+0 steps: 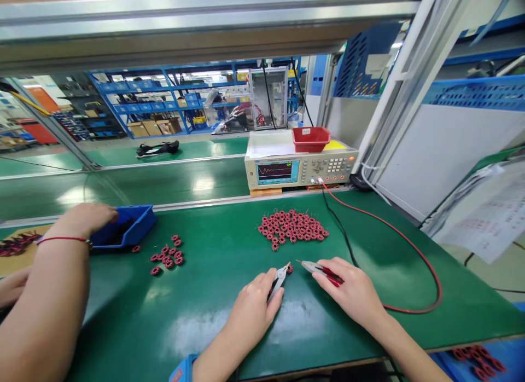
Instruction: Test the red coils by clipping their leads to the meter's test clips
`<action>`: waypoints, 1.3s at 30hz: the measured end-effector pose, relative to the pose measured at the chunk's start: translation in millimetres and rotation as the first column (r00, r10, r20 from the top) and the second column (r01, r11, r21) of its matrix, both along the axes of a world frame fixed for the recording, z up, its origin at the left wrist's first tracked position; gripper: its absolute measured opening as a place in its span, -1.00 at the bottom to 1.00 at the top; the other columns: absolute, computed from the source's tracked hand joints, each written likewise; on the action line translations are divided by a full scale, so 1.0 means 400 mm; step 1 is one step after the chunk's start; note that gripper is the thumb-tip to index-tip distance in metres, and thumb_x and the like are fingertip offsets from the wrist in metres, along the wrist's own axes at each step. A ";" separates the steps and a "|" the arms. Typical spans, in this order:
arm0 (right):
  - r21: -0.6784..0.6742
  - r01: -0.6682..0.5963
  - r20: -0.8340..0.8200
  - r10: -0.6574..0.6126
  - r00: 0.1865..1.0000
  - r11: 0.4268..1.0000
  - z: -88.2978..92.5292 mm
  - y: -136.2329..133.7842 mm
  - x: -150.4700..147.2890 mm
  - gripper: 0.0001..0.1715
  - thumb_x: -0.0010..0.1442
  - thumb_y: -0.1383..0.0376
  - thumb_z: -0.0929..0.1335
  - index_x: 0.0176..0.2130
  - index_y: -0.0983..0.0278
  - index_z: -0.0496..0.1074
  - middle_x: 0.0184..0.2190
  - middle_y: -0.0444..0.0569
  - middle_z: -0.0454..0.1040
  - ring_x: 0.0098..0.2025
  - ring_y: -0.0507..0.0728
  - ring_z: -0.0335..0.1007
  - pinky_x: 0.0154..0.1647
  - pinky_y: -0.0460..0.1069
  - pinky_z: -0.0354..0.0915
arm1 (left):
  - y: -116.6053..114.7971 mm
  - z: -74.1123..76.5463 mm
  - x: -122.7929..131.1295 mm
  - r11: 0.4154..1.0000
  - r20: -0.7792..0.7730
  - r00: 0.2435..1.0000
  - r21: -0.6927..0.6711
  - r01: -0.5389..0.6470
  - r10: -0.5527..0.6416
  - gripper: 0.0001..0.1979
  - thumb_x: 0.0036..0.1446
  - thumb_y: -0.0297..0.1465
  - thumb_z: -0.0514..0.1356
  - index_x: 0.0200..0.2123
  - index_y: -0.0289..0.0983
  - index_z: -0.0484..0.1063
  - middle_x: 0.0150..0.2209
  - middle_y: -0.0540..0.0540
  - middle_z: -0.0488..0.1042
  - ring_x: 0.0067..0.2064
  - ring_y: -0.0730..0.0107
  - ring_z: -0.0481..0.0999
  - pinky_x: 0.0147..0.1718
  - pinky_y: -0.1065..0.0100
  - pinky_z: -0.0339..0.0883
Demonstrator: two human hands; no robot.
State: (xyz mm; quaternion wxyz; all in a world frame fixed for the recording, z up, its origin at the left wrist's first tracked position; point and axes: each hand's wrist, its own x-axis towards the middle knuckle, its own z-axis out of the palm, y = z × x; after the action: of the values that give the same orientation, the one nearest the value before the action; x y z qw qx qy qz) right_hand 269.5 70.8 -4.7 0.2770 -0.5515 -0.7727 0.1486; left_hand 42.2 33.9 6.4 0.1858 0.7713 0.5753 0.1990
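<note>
My left hand point(253, 305) is closed around a grey test clip point(279, 278), whose jaws are at a small red-wound ring coil point(290, 268); whether they grip its wire is too small to tell. In my right hand point(353, 290) is a red-handled test clip point(318, 268), pointing left, its tip a short gap to the right of that coil. Beyond both hands lies a dense cluster of similar ring coils point(292, 226) on the green table point(213, 316). A smaller group of coils point(167, 258) sits to the left.
A tester point(301, 168) with a lit screen stands at the back, bearing a red bin point(310, 139). Its red cable point(426, 261) and black cable point(340, 223) cross the right side. At left, a co-worker's hand point(88, 218) reaches into a blue bin point(141, 223).
</note>
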 end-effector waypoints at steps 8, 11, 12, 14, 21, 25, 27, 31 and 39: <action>0.034 -0.022 -0.040 0.023 0.999 0.999 0.021 0.010 -0.006 -0.71 0.20 0.11 0.28 -0.16 0.19 0.44 -0.29 -0.06 0.50 -0.33 0.12 0.46 -0.27 -0.02 0.37 | 0.001 -0.001 -0.001 1.000 0.001 1.000 0.004 0.010 -0.010 -0.68 0.23 -0.40 0.01 0.03 -0.33 0.27 -0.23 -0.19 0.45 -0.23 0.17 0.47 -0.24 0.19 0.39; 0.103 -0.048 -0.022 0.051 0.998 0.994 0.048 0.028 -0.012 -0.71 0.18 0.10 0.30 -0.17 0.19 0.43 -0.26 -0.05 0.51 -0.28 0.13 0.46 -0.26 -0.01 0.37 | 0.000 0.003 0.000 1.000 0.000 1.000 0.002 0.007 -0.007 -0.69 0.22 -0.41 0.02 0.03 -0.33 0.28 -0.21 -0.20 0.45 -0.21 0.17 0.48 -0.23 0.20 0.39; 0.122 -0.058 -0.005 0.059 0.998 0.991 0.057 0.034 -0.015 -0.72 0.18 0.10 0.30 -0.19 0.19 0.44 -0.26 -0.06 0.51 -0.27 0.13 0.46 -0.27 -0.02 0.37 | 0.000 0.003 0.000 1.000 -0.001 1.000 0.001 0.004 -0.004 -0.69 0.22 -0.41 0.02 0.03 -0.34 0.28 -0.21 -0.21 0.45 -0.20 0.17 0.48 -0.22 0.21 0.39; 0.147 -0.070 0.025 0.067 0.997 0.987 0.071 0.043 -0.021 -0.73 0.17 0.10 0.30 -0.21 0.19 0.45 -0.26 -0.07 0.51 -0.26 0.12 0.46 -0.27 -0.03 0.37 | -0.001 0.004 0.001 1.000 -0.007 1.000 -0.002 0.003 -0.003 -0.69 0.22 -0.42 0.02 0.03 -0.33 0.28 -0.20 -0.21 0.45 -0.18 0.16 0.48 -0.21 0.21 0.39; 0.113 -0.093 0.047 0.088 0.995 0.989 0.071 0.048 -0.034 -0.76 0.16 0.12 0.31 -0.23 0.17 0.47 -0.26 -0.09 0.50 -0.28 0.12 0.46 -0.28 -0.03 0.37 | -0.002 0.002 0.003 1.000 -0.008 1.000 -0.017 0.003 -0.003 -0.68 0.23 -0.41 0.01 0.04 -0.32 0.27 -0.18 -0.21 0.45 -0.19 0.16 0.47 -0.22 0.21 0.39; 0.120 -0.102 0.060 0.095 0.994 0.988 0.062 0.048 -0.033 -0.76 0.16 0.12 0.31 -0.23 0.18 0.48 -0.28 -0.09 0.51 -0.30 0.11 0.46 -0.29 -0.03 0.37 | -0.002 0.001 0.003 1.000 -0.012 1.000 -0.022 0.006 -0.006 -0.68 0.23 -0.41 0.01 0.03 -0.32 0.27 -0.18 -0.21 0.45 -0.18 0.15 0.47 -0.22 0.20 0.39; 0.117 -0.099 0.063 0.092 0.994 0.988 0.061 0.049 -0.033 -0.75 0.16 0.12 0.31 -0.23 0.18 0.48 -0.28 -0.08 0.51 -0.30 0.11 0.46 -0.29 -0.03 0.37 | -0.002 0.001 0.003 1.000 -0.010 1.000 -0.023 0.006 -0.007 -0.69 0.22 -0.40 0.01 0.03 -0.32 0.28 -0.18 -0.21 0.45 -0.18 0.16 0.47 -0.21 0.20 0.39; 0.093 -0.092 0.049 0.088 0.995 0.991 0.063 0.049 -0.034 -0.77 0.16 0.13 0.32 -0.24 0.17 0.48 -0.27 -0.08 0.50 -0.29 0.13 0.46 -0.28 -0.02 0.36 | -0.002 0.002 0.003 1.000 -0.002 1.000 -0.028 0.002 -0.002 -0.68 0.22 -0.41 0.01 0.03 -0.33 0.27 -0.19 -0.21 0.45 -0.18 0.15 0.47 -0.22 0.19 0.38; 0.074 -0.095 0.030 0.092 0.995 0.993 0.064 0.047 -0.036 -0.80 0.15 0.14 0.33 -0.25 0.15 0.48 -0.28 -0.09 0.49 -0.30 0.13 0.45 -0.27 -0.02 0.35 | -0.003 0.001 0.002 1.000 0.005 1.000 -0.030 -0.007 0.007 -0.71 0.22 -0.41 0.02 0.01 -0.30 0.29 -0.23 -0.17 0.45 -0.22 0.17 0.47 -0.26 0.22 0.37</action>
State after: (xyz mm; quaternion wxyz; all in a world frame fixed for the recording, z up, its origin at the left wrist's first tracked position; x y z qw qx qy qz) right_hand 255.1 89.6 20.7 0.2800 -0.5058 -0.8064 0.1246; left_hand 43.2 32.6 6.8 0.1980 0.7660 0.5803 0.1930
